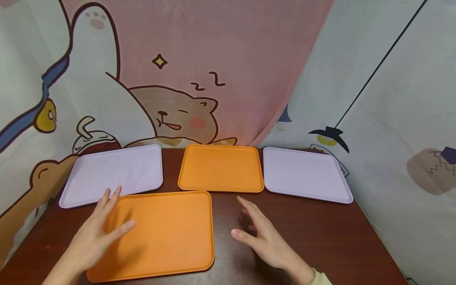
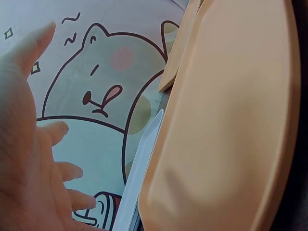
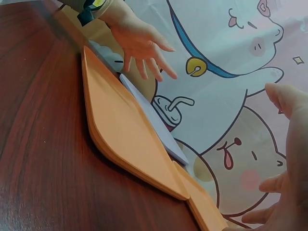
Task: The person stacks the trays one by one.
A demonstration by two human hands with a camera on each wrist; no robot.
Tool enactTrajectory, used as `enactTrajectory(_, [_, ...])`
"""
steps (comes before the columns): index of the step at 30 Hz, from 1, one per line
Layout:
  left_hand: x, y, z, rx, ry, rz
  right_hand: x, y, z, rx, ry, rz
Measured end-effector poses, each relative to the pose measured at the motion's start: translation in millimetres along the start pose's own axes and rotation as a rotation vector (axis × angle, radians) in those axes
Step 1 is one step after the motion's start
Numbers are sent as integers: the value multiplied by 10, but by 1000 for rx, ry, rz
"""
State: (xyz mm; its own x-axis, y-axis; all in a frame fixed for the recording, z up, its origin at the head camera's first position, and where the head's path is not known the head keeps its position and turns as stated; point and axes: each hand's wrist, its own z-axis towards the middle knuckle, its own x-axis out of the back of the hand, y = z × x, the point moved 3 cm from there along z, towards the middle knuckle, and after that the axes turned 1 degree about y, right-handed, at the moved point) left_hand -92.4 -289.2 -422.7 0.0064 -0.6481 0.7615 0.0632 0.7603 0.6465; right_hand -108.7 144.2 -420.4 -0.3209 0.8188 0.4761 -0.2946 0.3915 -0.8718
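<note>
My left hand [image 1: 93,236] hovers over the left side of a large orange tray [image 1: 167,233], fingers spread and holding nothing; its shadow falls on the tray. To the right of that tray, my right hand [image 1: 265,237] is held above the brown table [image 1: 303,245], fingers extended and empty. In the left wrist view the left hand [image 2: 24,144] shows its spread fingers beside the orange tray [image 2: 221,115]. The right wrist view shows the left hand [image 3: 144,43] beyond the orange tray [image 3: 125,130], with part of the right hand [image 3: 293,163] at the right edge.
Along the back stand a pale lilac tray [image 1: 117,172] at left, a smaller orange tray [image 1: 221,168] in the middle and another lilac tray [image 1: 306,174] at right. A cartoon-printed curtain [image 1: 249,59] hangs right behind the table.
</note>
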Motion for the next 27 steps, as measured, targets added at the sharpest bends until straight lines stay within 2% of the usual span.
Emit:
enactTrajectory(4, [10,-25,6,-8,1,-28,-21,-3,4,-10,4,20])
enactTrajectory(10, [25,-97,12,-55,13,-154,-67,-3,18,-43,-17,79])
enactTrajectory(14, [30,-158,2,-73,36,-168,-74,-6,23,-62,-25,105])
enactTrajectory(21, [53,-223,-4,-4,-1,-207,-96,10,50,-53,-81,211])
enactTrajectory(27, [60,-271,2,-10,-5,-235,-148,6,81,-95,-133,346])
